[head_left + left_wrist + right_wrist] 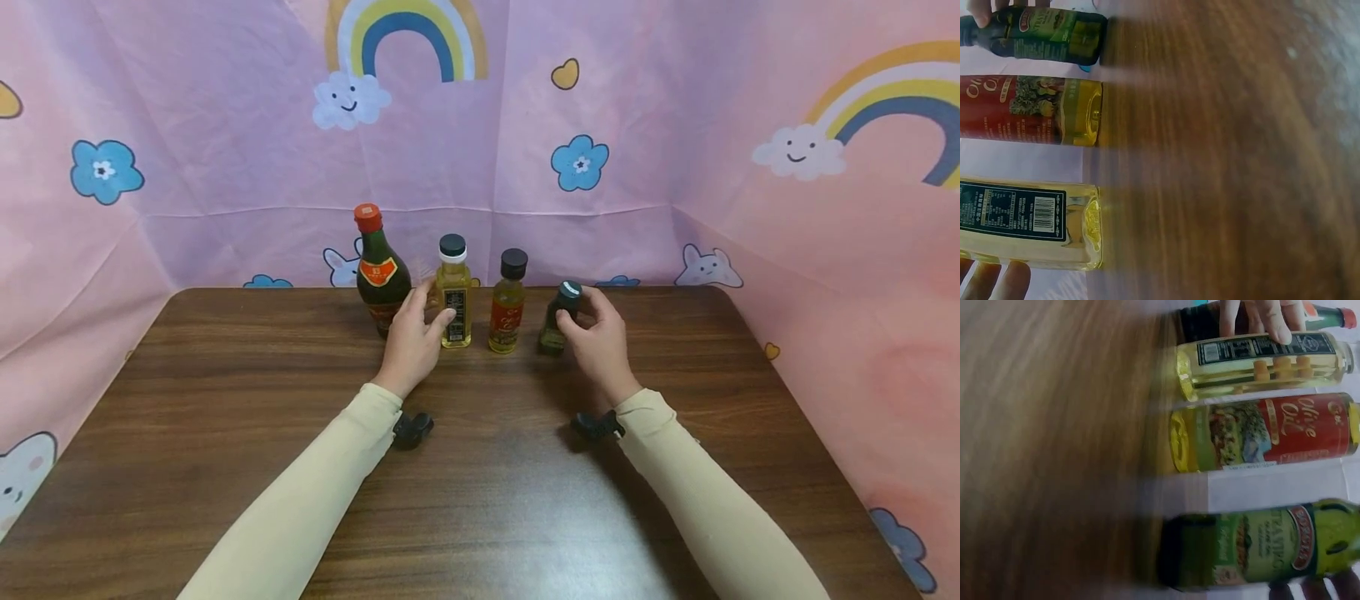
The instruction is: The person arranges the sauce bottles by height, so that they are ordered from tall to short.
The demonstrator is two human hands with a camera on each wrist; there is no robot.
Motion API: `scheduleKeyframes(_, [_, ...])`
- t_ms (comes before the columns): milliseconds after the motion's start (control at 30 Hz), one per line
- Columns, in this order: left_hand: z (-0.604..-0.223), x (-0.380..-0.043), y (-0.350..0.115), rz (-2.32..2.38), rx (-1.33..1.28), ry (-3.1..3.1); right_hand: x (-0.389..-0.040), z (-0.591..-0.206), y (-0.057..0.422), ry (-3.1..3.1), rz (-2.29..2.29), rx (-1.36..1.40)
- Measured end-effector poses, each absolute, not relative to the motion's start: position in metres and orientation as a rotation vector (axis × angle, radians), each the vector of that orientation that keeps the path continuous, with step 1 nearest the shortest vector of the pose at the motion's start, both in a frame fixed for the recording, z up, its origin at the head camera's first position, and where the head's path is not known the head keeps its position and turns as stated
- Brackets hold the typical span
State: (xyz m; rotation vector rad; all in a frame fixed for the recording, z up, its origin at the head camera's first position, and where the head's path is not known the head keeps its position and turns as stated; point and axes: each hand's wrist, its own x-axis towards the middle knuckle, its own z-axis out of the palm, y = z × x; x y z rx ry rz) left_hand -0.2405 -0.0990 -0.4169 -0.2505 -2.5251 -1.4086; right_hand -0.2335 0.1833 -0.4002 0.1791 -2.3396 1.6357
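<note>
My left hand (412, 342) grips a clear bottle of pale yellow oil (462, 312) with a dark cap, thumb in front and fingers around the far side. The right hand (602, 343) holds a small dark green olive oil bottle (553, 333) near its neck. Between the two stands a red-labelled olive oil bottle (506, 315) with a black cap, touched by neither hand. In the right wrist view, the green bottle's label (1266, 544) faces the camera. Beside the left hand, a tall dark bottle (381, 271) with a red cap is partly hidden by it.
All the bottles form a row towards the back of the brown wooden table (480, 500). Behind and at the sides hangs a pink and purple cloth (450, 167) with rainbows and flowers. Black straps with small devices (412, 429) sit at both wrists.
</note>
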Motion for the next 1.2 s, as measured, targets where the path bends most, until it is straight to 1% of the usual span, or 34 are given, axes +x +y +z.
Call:
scheduleKeyframes(267, [-0.417,-0.24,-0.098,-1.411,-0.246,-2.519,-0.236,-0.397,0.184,-2.451,1.595,0.194])
scheduleKeyframes(700, [-0.419,-0.237,-0.096,-1.388,-0.268,-2.514,-0.238,-0.397,0.186,-2.423,1.712,0.232])
scheduleKeyframes(967, [-0.418,-0.227,-0.103,-1.451,-0.321,-2.526,-0.235,-0.398,0.193,-2.43,1.798,0.28])
scheduleKeyframes(1200, [-0.414,-0.209,-0.114,-1.481,-0.372,-2.487,-0.222,-0.391,0.203,-2.318,1.825,0.296])
